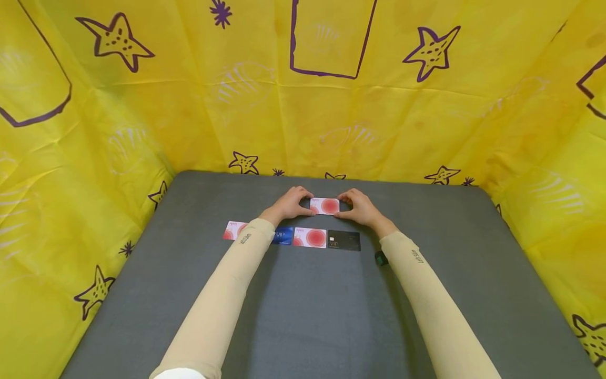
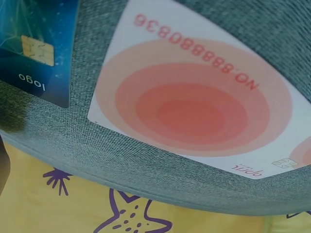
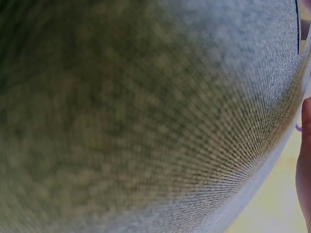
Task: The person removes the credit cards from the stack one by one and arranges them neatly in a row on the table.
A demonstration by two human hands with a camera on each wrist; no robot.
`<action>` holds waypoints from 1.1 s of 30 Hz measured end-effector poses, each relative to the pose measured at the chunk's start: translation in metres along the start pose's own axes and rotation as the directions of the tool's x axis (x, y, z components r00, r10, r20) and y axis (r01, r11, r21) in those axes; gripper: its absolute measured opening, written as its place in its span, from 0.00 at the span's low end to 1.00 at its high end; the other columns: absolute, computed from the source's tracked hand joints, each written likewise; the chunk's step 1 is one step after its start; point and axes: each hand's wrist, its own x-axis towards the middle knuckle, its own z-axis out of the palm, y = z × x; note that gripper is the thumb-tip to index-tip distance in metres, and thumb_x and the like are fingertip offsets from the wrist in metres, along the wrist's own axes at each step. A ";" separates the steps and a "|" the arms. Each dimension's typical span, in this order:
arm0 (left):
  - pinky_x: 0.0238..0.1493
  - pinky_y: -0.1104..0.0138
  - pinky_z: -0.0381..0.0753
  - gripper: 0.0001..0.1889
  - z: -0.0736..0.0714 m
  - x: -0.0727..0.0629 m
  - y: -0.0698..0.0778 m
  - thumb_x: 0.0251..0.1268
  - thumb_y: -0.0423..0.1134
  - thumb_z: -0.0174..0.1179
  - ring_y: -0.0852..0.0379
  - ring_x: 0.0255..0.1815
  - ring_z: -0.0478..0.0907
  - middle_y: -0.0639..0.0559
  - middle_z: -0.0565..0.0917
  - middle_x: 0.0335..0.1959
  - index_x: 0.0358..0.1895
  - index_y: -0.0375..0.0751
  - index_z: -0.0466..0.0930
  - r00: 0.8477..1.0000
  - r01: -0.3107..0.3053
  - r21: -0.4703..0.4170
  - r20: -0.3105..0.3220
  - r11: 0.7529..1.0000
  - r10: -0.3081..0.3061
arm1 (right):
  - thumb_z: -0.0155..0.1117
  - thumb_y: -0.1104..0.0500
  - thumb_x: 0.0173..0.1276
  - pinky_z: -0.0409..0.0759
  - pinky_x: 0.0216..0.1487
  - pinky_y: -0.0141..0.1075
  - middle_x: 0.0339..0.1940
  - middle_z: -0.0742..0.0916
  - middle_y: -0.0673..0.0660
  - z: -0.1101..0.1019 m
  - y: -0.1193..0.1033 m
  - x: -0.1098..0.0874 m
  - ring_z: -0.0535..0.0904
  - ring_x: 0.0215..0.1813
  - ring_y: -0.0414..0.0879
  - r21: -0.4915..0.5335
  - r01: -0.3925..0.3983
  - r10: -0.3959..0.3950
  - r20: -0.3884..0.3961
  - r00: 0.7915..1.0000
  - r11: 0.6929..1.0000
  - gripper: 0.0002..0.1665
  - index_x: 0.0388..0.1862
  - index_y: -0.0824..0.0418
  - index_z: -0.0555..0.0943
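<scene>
Between my two hands is a white card with red circles (image 1: 324, 206), near the far side of the table. The left hand (image 1: 291, 203) pinches its left end with thumb and fingers; the right hand (image 1: 361, 209) pinches its right end. Nearer to me lies a row of cards: a red-circle card (image 1: 233, 230) at left, partly under the left forearm, a blue VIP card (image 1: 283, 236), another red-circle card (image 1: 310, 238) and a black VIP card (image 1: 344, 240). The left wrist view shows the leftmost red-circle card (image 2: 189, 111) beside the blue card (image 2: 39, 53). Little of the right hand (image 3: 304, 160) shows in its wrist view.
A grey cloth-covered table (image 1: 312, 300) lies under everything. Yellow curtains (image 1: 284, 110) with purple starfish drawings rise along its back and sides. A dark band with a small display (image 1: 381, 258) is at the right wrist.
</scene>
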 end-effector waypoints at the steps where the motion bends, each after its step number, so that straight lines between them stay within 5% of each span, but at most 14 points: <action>1: 0.67 0.60 0.63 0.30 0.000 -0.001 0.000 0.60 0.52 0.68 0.51 0.60 0.65 0.47 0.74 0.59 0.62 0.42 0.76 1.000 0.001 0.002 -0.003 1.000 -0.001 | 0.78 0.49 0.55 0.71 0.53 0.45 0.45 0.78 0.61 0.000 -0.001 0.000 0.72 0.46 0.53 0.001 0.002 -0.002 -0.002 1.000 1.000 0.32 0.53 0.65 0.80; 16: 0.67 0.61 0.64 0.32 0.002 -0.002 0.002 0.58 0.51 0.69 0.52 0.60 0.66 0.48 0.74 0.58 0.64 0.42 0.74 0.998 0.019 -0.015 -0.056 1.000 -0.020 | 0.78 0.49 0.55 0.70 0.56 0.46 0.47 0.78 0.61 -0.001 -0.006 -0.001 0.71 0.49 0.53 0.005 -0.009 0.009 -0.032 0.999 1.000 0.33 0.54 0.65 0.79; 33: 0.66 0.59 0.65 0.31 -0.001 -0.006 0.003 0.57 0.50 0.71 0.51 0.59 0.67 0.47 0.76 0.57 0.61 0.39 0.75 0.989 -0.059 -0.018 -0.135 0.998 0.056 | 0.78 0.49 0.55 0.69 0.56 0.46 0.49 0.78 0.61 -0.006 -0.012 -0.007 0.70 0.49 0.52 0.013 0.025 -0.024 -0.071 0.997 1.000 0.33 0.55 0.64 0.79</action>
